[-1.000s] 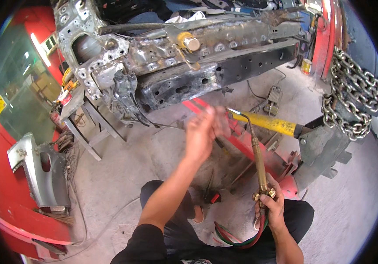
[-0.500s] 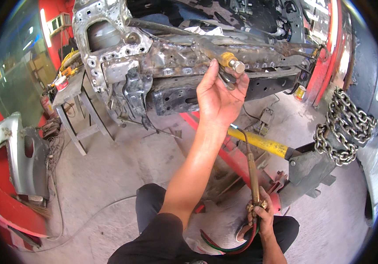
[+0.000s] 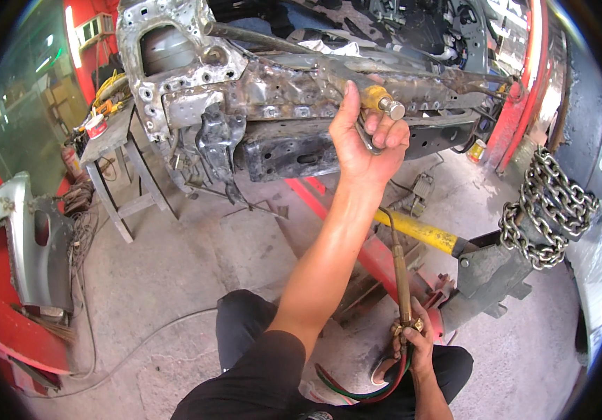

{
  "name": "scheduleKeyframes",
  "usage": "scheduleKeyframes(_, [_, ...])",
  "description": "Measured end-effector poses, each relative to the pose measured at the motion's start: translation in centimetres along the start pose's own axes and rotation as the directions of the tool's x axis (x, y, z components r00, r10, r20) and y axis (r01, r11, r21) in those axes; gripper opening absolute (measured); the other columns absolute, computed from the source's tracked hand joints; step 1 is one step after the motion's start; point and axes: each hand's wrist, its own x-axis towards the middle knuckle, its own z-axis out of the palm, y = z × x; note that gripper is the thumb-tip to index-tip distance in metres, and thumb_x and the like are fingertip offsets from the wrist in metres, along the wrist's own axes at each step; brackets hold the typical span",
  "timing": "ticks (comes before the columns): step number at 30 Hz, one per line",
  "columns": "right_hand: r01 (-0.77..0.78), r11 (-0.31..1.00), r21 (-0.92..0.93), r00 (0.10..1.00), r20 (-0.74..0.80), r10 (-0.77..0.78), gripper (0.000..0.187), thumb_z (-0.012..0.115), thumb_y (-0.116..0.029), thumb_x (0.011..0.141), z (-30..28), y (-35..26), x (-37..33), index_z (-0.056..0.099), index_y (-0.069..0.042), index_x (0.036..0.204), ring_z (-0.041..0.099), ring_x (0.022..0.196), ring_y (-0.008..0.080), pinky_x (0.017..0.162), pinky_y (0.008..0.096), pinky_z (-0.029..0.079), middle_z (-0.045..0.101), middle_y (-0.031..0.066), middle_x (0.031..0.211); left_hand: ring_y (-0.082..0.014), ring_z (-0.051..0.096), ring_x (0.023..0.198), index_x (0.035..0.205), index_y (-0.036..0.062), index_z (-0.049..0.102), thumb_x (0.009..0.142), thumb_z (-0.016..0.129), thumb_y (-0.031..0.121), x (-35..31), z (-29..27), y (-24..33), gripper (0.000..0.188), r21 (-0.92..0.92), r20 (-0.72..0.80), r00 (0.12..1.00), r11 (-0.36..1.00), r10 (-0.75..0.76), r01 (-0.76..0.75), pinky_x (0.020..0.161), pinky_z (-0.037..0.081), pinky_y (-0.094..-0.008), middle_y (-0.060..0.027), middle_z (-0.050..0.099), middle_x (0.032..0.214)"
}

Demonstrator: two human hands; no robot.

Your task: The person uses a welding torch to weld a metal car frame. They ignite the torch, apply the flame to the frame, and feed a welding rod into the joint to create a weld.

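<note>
My left hand (image 3: 369,143) reaches up to the bare car body frame (image 3: 280,91), its fingers closed around the handles of what look like locking pliers (image 3: 376,96). These have a yellow-brown body, a chrome end knob and a curved dark lever under my fingers. Their far end merges with the rusty metal, so I cannot tell if they grip it. Low on the right, my right hand (image 3: 416,343) is closed around a brass gas torch (image 3: 402,283) with red and green hoses (image 3: 357,397). The torch points upward, its thin neck running behind my left wrist, which hides the tip.
A yellow bar (image 3: 423,232) and a red beam (image 3: 378,259) cross beneath the frame. Heavy chain (image 3: 546,206) wraps a post on the right. A metal stand (image 3: 115,150) and a grey fender (image 3: 31,245) are at left. A cable (image 3: 154,329) crosses the floor.
My left hand has shifted right and turned slightly on the pliers. The flame seen at the torch tip is now hidden behind my wrist. My right hand has barely moved.
</note>
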Motion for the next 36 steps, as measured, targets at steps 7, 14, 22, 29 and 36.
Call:
scheduleKeyframes(7, [0.01, 1.0, -0.024, 1.0, -0.016, -0.011, 0.096, 0.071, -0.022, 0.08, -0.6, 0.4, 0.0, 0.028, 0.001, 0.162, 0.062, 0.057, 0.0212, 0.05, 0.0309, 0.054, 0.064, 0.0199, 0.094, -0.0071, 0.034, 0.047, 0.117, 0.0111, 0.069, 0.099, 0.069, 0.047, -0.1, -1.1, 0.3, 0.041, 0.11, 0.027, 0.998, 0.993, -0.051, 0.048, 0.045, 0.031, -0.0238, 0.0069, 0.044, 0.064])
scheduleKeyframes(14, [0.019, 1.0, -0.02, 1.0, 0.01, -0.019, 0.095, 0.072, -0.022, 0.081, -0.6, 0.2, -0.2, 0.028, 0.001, 0.161, 0.062, 0.057, 0.0211, 0.05, 0.0307, 0.054, 0.065, 0.0198, 0.092, -0.0086, 0.054, 0.066, 0.131, 0.0117, 0.061, 0.102, 0.067, 0.039, -0.1, -0.6, 0.0, 0.041, -0.025, 0.12, 0.991, 0.998, -0.058, 0.062, 0.056, 0.045, -0.022, 0.0013, 0.061, 0.122])
scheduleKeyframes(22, [0.023, 1.0, -0.002, 1.0, 0.021, -0.023, 0.096, 0.073, -0.022, 0.08, -0.9, 0.2, 0.0, 0.028, 0.002, 0.161, 0.062, 0.055, 0.0213, 0.048, 0.0309, 0.053, 0.066, 0.02, 0.09, -0.0145, 0.071, 0.08, 0.162, 0.0222, 0.034, 0.105, 0.061, 0.036, 0.6, -2.4, 0.0, 0.065, -0.084, 0.268, 0.959, 0.989, -0.094, 0.121, 0.072, 0.06, -0.0318, -0.0023, 0.064, 0.137])
scheduleKeyframes(29, [0.012, 1.0, 0.016, 1.0, 0.024, -0.013, 0.093, 0.073, -0.02, 0.08, -0.6, -0.1, -0.1, 0.032, 0.0, 0.16, 0.062, 0.054, 0.0215, 0.046, 0.0315, 0.053, 0.067, 0.0189, 0.089, -0.0127, 0.065, 0.07, 0.16, 0.0238, 0.037, 0.105, 0.06, 0.027, 0.6, -3.7, 1.2, 0.06, -0.07, 0.305, 0.946, 0.988, -0.11, 0.138, 0.067, 0.06, -0.0286, -0.0045, 0.064, 0.134])
scheduleKeyframes(36, [-0.003, 0.999, 0.043, 1.0, 0.013, 0.002, 0.092, 0.073, -0.018, 0.079, -0.4, -0.3, -0.1, 0.032, -0.001, 0.16, 0.062, 0.054, 0.0215, 0.045, 0.0321, 0.053, 0.067, 0.0191, 0.089, -0.0143, 0.066, 0.08, 0.152, 0.0156, 0.047, 0.101, 0.062, 0.025, 1.4, -4.0, 1.9, 0.054, 0.026, 0.211, 0.97, 0.993, -0.121, 0.118, 0.078, 0.063, -0.0344, -0.0094, 0.062, 0.138])
